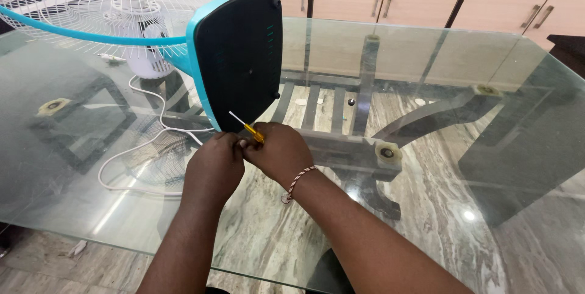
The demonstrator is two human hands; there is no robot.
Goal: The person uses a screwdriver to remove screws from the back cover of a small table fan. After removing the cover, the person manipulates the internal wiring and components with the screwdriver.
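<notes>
Gripping a small yellow-handled screwdriver [247, 127], the right hand [281, 151] and left hand [214, 166], both closed, meet near the worktop's [426, 208] front edge, below the fan base's [239, 56] underside; seating the tip squarely seems needed next.

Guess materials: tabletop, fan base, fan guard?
Tabletop: clear glass; the frame and marble-look floor show through, with glare. Fan base: likely moulded plastic, matte black underside, glossy teal rim. Fan guard: thin white wire, probably coated metal; can't confirm.
</notes>
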